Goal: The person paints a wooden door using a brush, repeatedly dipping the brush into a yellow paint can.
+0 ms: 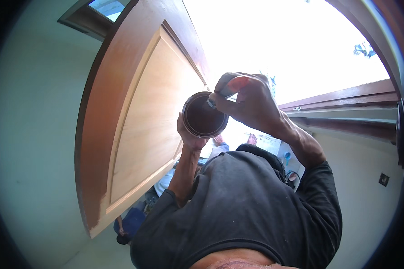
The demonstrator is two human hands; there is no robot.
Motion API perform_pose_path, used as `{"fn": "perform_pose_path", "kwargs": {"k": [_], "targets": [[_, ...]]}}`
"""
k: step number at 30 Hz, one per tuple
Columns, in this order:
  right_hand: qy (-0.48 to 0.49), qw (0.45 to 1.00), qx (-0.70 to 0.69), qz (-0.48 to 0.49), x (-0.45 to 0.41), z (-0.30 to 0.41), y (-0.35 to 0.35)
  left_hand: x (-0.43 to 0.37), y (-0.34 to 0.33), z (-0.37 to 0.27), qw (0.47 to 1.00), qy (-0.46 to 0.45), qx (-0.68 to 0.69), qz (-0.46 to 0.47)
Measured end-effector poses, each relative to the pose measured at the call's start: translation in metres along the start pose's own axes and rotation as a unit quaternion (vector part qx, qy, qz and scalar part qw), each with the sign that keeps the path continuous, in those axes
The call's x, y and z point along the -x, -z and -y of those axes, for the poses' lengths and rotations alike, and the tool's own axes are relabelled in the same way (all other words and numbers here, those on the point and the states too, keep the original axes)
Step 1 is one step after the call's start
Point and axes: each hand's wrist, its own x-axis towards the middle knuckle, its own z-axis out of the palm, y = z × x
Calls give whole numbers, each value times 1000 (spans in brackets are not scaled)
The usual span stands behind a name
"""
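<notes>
My left hand (192,134) holds a round open can (205,116) from its left and lower side, with dark brown liquid inside. Over the can's upper right rim, my right hand (249,97) grips a paintbrush by its orange-red handle (238,83). The brush's metal ferrule (211,101) shows at the rim; its bristles are hidden or too dark to tell. Left of the can stands a wooden panel door (148,111), its outer frame coated reddish brown (102,141), its centre panel and lower edge pale bare wood.
A brown window or door frame (343,95) crosses the right side below a bright opening. Near my feet are a blue cup-like thing (287,155) and a small container (292,176). Below the door's lower edge another person (131,220) in blue is partly visible. A wall socket or switch (383,180) sits at the right.
</notes>
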Motion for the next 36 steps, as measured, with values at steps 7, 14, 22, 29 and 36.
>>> {"fn": "perform_pose_path", "kwargs": {"k": [7, 14, 22, 29, 36], "targets": [[-61, 998, 9, 18, -1, 27, 12, -3, 19, -4, 988, 13, 51, 143], [-31, 997, 48, 55, 0, 13, -14, -1, 21, 0, 990, -1, 88, 111], [-70, 994, 59, 52, -7, 39, -5, 1, 15, 2, 994, -26, 90, 55], [-29, 990, 136, 37, -3, 38, -3, -2, 25, 0, 989, -39, 84, 118], [138, 970, 72, 188, 17, 41, -5, -3, 26, -4, 971, 11, 196, 136]]}}
